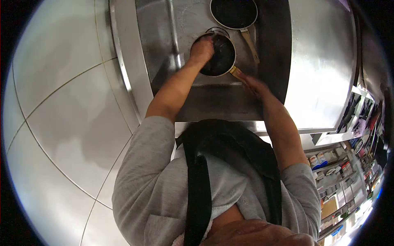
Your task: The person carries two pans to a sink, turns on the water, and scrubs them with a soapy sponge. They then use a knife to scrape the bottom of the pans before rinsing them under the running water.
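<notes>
A wall of big white square tiles (61, 135) fills the 9 o'clock side. A person in a grey shirt (143, 172) with a black cloth apron (197, 192) stands at 6 o'clock, facing a deep silver metal sink (273, 41) at 12 o'clock. A shiny flat metal counter (322, 74) is beside the sink at 2 o'clock. In the sink, a round black frying pan with a pale rim and tan handle (234, 12) lies near the top, its handle pointing to 5 o'clock. At its 7 o'clock is another round black pan with a light rim (223, 53). That pan's brown handle (237, 71) points to 4 o'clock, and the right hand (256, 87) is wrapped around it. The left hand (202, 51) is curled in over the pan's 10 o'clock side; it is blurry, so one cannot tell if it holds something.
</notes>
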`<control>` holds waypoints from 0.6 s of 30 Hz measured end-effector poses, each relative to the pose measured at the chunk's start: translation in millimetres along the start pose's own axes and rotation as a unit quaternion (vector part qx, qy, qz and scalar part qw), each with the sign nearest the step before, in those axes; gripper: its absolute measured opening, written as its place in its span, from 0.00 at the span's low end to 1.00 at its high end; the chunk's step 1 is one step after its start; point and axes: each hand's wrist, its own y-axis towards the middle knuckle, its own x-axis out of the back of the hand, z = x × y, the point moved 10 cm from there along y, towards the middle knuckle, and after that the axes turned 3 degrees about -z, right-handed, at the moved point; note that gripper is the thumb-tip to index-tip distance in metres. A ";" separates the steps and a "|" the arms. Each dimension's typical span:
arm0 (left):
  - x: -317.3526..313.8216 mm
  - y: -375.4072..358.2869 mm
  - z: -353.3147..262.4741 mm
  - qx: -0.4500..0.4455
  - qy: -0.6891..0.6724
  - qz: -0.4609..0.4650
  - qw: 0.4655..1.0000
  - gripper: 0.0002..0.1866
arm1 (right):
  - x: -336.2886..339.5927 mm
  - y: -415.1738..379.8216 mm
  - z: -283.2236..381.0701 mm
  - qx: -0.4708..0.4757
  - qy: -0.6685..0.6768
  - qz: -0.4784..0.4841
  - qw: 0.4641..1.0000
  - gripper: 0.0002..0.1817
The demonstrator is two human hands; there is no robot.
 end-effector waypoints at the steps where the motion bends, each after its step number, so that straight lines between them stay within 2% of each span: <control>1: -18.7 -10.3 -14.9 -0.024 0.037 0.032 0.998 0.13 | -0.4 -1.6 5.8 -0.002 -0.004 0.007 1.000 0.40; 3: -11.9 -49.6 -75.0 -0.224 0.105 -0.034 0.968 0.15 | -2.4 -6.2 16.0 -0.005 -0.024 0.041 0.999 0.40; 5: -20.3 -18.2 -27.9 -0.091 0.080 0.115 0.986 0.15 | -11.5 -5.3 7.4 -0.010 -0.052 0.072 0.996 0.40; 6: -9.4 2.8 -6.4 -0.088 0.036 0.054 0.994 0.14 | -10.0 0.6 7.5 -0.007 -0.063 0.069 0.996 0.41; 7: -20.0 -1.2 -2.7 -0.090 0.049 0.057 0.993 0.13 | -7.9 4.1 6.4 -0.003 -0.075 0.067 0.995 0.41; 9: -29.4 -18.0 -6.0 -0.091 0.078 0.062 0.991 0.13 | -12.8 15.9 1.7 0.029 -0.015 0.047 0.998 0.41; 10: -28.8 -42.0 -27.6 -0.169 0.055 0.041 0.983 0.13 | -16.7 22.2 -3.0 0.044 0.017 0.037 0.998 0.41; 13: -20.4 -35.1 -40.3 -0.249 0.112 0.136 0.952 0.15 | -13.9 41.5 -23.6 0.005 -0.034 0.088 0.996 0.40; 14: -7.9 -18.7 -36.9 -0.215 0.071 0.085 0.970 0.14 | -14.0 40.1 -24.8 -0.010 -0.055 0.102 0.993 0.40; 16: -32.5 -31.2 -32.1 -0.179 0.076 0.106 0.975 0.14 | -7.3 11.1 -3.8 -0.048 -0.107 0.117 0.986 0.39; 17: -41.8 -37.7 -33.6 -0.162 0.078 0.113 0.977 0.13 | -4.8 9.8 3.4 -0.038 -0.092 0.102 0.990 0.40; 18: -41.9 -57.4 -52.9 -0.213 0.100 0.120 0.965 0.14 | -3.9 7.9 5.3 -0.031 -0.076 0.088 0.993 0.40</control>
